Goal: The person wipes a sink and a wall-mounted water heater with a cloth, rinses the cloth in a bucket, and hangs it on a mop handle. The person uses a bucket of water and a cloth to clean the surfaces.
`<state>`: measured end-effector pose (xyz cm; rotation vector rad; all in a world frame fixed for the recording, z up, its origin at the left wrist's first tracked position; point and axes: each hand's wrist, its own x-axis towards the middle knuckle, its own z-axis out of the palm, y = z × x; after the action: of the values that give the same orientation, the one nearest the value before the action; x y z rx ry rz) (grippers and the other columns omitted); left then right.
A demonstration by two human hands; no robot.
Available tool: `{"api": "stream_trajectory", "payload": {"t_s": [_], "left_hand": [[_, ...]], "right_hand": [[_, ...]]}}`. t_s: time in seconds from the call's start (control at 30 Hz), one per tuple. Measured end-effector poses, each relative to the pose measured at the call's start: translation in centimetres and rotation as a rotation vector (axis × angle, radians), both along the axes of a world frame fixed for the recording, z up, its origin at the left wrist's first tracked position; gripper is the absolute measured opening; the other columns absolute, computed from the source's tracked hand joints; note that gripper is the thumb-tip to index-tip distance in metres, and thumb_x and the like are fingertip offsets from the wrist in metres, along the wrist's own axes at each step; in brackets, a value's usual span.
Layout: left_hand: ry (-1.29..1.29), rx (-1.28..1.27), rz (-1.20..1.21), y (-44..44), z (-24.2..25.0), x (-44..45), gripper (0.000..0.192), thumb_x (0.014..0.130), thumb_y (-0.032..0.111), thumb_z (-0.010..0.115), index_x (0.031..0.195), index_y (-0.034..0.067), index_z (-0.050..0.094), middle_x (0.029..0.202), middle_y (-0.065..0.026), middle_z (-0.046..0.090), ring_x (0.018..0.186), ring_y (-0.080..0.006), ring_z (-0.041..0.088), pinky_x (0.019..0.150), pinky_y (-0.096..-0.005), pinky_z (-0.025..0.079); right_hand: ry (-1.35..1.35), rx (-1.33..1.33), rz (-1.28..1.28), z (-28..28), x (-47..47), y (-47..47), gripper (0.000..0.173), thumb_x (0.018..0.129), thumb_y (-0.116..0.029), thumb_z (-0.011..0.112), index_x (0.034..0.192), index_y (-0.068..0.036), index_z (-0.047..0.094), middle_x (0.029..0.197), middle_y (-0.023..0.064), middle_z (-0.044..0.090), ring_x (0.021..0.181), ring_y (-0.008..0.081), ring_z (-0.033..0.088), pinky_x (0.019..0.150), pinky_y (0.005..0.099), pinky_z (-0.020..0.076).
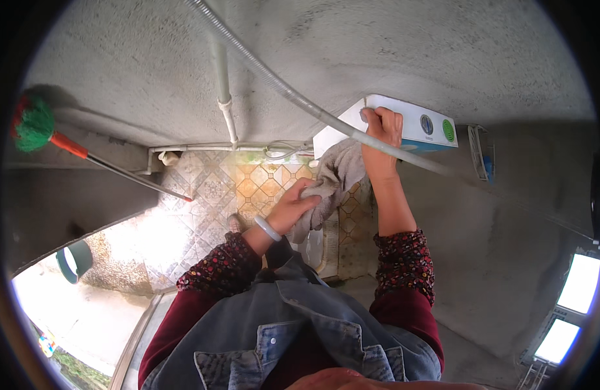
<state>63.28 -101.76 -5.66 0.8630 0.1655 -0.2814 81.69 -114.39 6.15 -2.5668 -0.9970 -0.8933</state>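
Observation:
A grey terry cloth [341, 163] hangs bunched between my two hands. My left hand [295, 204] grips its lower part, with a pale bangle [267, 228] on the wrist. My right hand [383, 129] is at the top face of a white wall-mounted cistern [343, 124], fingers curled, with a bit of grey cloth showing at the fingertips. A round push button [426, 124] and a round green sticker [448, 130] are on the cistern, right of that hand. A translucent ribbed hose [300, 100] crosses in front of my right wrist.
A long-handled brush with a green head [34, 123] leans at the left. Pipes [224, 92] run down the concrete wall [148, 63]. Below lies a white toilet pan [312, 246] in the tiled floor [202, 180]. A small rack [480, 151] hangs right of the cistern.

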Motion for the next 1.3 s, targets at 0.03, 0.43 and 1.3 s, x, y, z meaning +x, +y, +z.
{"api": "stream_trajectory", "payload": {"t_s": [0.03, 0.43, 1.3], "left_hand": [[-0.004, -0.023, 0.005, -0.4, -0.6, -0.1, 0.029, 0.094, 0.003, 0.062, 0.122, 0.005, 0.051, 0.114, -0.0023, 0.057, 0.103, -0.0082, 0.055, 0.088, -0.0252, 0.047], [-0.045, -0.183, 0.088, -2.6, -6.5, -1.8, 0.037, 0.091, 0.000, 0.064, 0.125, 0.006, 0.050, 0.113, 0.0003, 0.056, 0.104, -0.0077, 0.051, 0.091, -0.0242, 0.044], [-0.211, 0.110, 0.139, 2.2, -7.1, -3.2, 0.043, 0.091, 0.003, 0.066, 0.129, 0.007, 0.047, 0.107, -0.0034, 0.058, 0.098, -0.0103, 0.053, 0.085, -0.0260, 0.046]], "right_hand": [[0.001, -0.149, -0.039, -0.8, 0.3, 0.5, 0.017, 0.077, 0.003, 0.062, 0.091, -0.005, 0.068, 0.096, 0.0081, 0.057, 0.094, 0.0289, 0.054, 0.075, 0.0406, 0.0484], [-0.020, -0.923, 0.008, -10.6, 1.0, 1.5, 0.010, 0.075, -0.010, 0.061, 0.082, -0.004, 0.064, 0.089, 0.0089, 0.054, 0.092, 0.0248, 0.052, 0.081, 0.0361, 0.0416], [0.060, -0.328, 0.154, -5.4, -2.0, 5.1, 0.027, 0.069, 0.014, 0.058, 0.085, -0.005, 0.066, 0.093, 0.0104, 0.053, 0.090, 0.0320, 0.053, 0.076, 0.0434, 0.0447]]}}
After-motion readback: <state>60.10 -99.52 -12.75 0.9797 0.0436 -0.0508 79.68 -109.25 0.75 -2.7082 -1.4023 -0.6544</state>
